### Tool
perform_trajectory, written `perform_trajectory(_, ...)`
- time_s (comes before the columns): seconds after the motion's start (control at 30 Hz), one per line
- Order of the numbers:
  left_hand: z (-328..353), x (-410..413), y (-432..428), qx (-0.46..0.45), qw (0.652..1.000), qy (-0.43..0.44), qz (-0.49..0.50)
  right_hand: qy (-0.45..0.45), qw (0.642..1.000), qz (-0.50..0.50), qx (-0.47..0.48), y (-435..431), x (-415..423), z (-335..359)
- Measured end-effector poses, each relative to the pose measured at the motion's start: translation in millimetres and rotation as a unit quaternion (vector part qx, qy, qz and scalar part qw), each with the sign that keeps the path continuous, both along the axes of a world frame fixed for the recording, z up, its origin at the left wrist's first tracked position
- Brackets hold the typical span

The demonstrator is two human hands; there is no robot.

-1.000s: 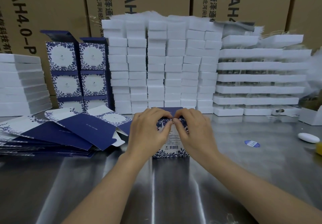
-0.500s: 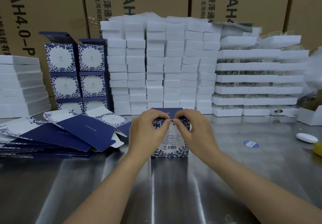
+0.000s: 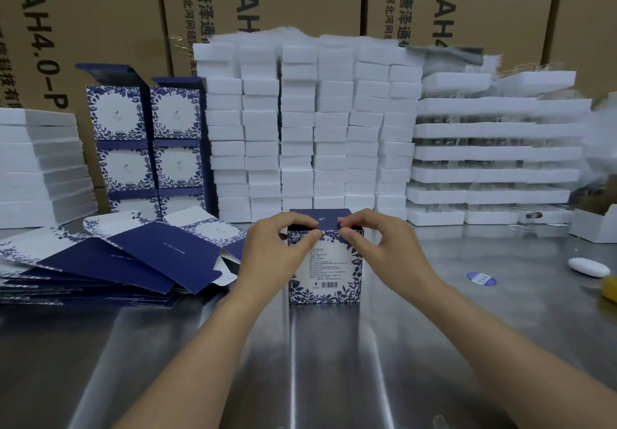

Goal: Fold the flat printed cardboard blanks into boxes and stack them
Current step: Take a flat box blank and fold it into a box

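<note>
A blue and white box (image 3: 325, 261) stands upright in the middle of the shiny desk (image 3: 434, 345). The left hand (image 3: 273, 248) and the right hand (image 3: 384, 245) both pinch its top edge with curled fingers. Flat blanks (image 3: 117, 261) lie in a pile to the left.

Both my forearms reach in from the near edge, bare, converging toward the centre. My left hand (image 3: 278, 245) is curled, thumb and forefinger pinching together at the top front edge of the box (image 3: 325, 261). My right hand (image 3: 377, 245) mirrors it just beside, fingers bent, fingertips nearly meeting the left's.
</note>
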State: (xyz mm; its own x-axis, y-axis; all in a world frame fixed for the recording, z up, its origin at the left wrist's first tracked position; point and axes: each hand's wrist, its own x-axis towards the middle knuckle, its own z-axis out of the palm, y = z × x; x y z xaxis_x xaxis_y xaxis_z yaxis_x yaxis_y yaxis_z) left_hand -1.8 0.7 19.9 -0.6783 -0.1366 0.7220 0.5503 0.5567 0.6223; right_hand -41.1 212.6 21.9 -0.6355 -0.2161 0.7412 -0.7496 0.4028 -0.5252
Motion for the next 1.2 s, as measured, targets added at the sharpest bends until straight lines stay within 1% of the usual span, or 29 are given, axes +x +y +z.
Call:
perform_trajectory(0.07, -1.3, -1.4, -2.6, -0.015, 1.0, 0.005, 0.005, 0.009, 1.0, -0.003, 0.012, 1.0, 0.3, 0.8)
perform_trajectory(0.13, -2.1, -2.4, -2.1, -0.031, 0.999, 0.016, 0.012, 0.04, 0.998, -0.024, 0.035, -2.3, 1.6, 1.1)
perform_trajectory(0.2, -1.6, -3.5, -2.3, -0.03, 0.999, 0.014, 0.008, 0.055, 0.996, -0.037, 0.054, -4.6, 3.0, 1.5)
perform_trajectory(0.3, -0.4, -3.3, -6.7, -0.006, 1.0, -0.008, -0.012, 0.033, 0.998, -0.023, 0.05, 1.3, 0.5, 4.1)
perform_trajectory(0.4, -2.0, -1.5, -9.6, 0.026, 0.999, -0.022, -0.011, 0.003, 1.0, -0.002, 0.026, 8.4, -3.6, 4.8)
perform_trajectory(0.57, -0.4, -0.7, -6.5, 0.05, 0.998, -0.028, -0.009, 0.035, 0.998, -0.023, 0.043, 3.7, -4.1, 4.3)
perform_trajectory(0.63, 0.9, 0.3, -8.6, 0.06, 0.997, -0.037, -0.019, 0.011, 0.999, 0.001, 0.031, 5.8, -4.9, 5.7)
perform_trajectory(0.7, 0.6, 1.5, -11.0, 0.082, 0.995, -0.047, -0.037, -0.038, 0.999, 0.035, 0.002, 10.0, -6.5, 7.2)
perform_trajectory(0.77, -0.7, 1.6, -11.4, 0.09, 0.994, -0.049, -0.043, -0.069, 0.997, 0.044, -0.013, 12.2, -8.1, 7.3)
perform_trajectory(0.9, 0.8, 2.1, -7.4, 0.084, 0.995, -0.041, -0.037, -0.049, 0.999, 0.02, 0.001, 11.0, -9.8, 7.3)
perform_trajectory(0.97, 1.4, 2.1, -9.7, 0.091, 0.993, -0.044, -0.055, -0.04, 0.999, 0.015, 0.005, 14.1, -11.0, 7.4)
perform_trajectory(1.03, 0.4, 2.1, -13.0, 0.107, 0.99, -0.052, -0.076, -0.056, 0.998, 0.021, -0.003, 19.0, -13.2, 5.5)
perform_trajectory(1.13, -0.3, 0.7, -13.8, 0.155, 0.98, -0.075, -0.102, -0.122, 0.986, 0.086, -0.071, 20.5, -15.9, 3.6)
perform_trajectory(1.2, -0.3, -0.7, -13.6, 0.17, 0.977, -0.079, -0.105, -0.145, 0.977, 0.11, -0.108, 17.8, -16.2, 4.1)
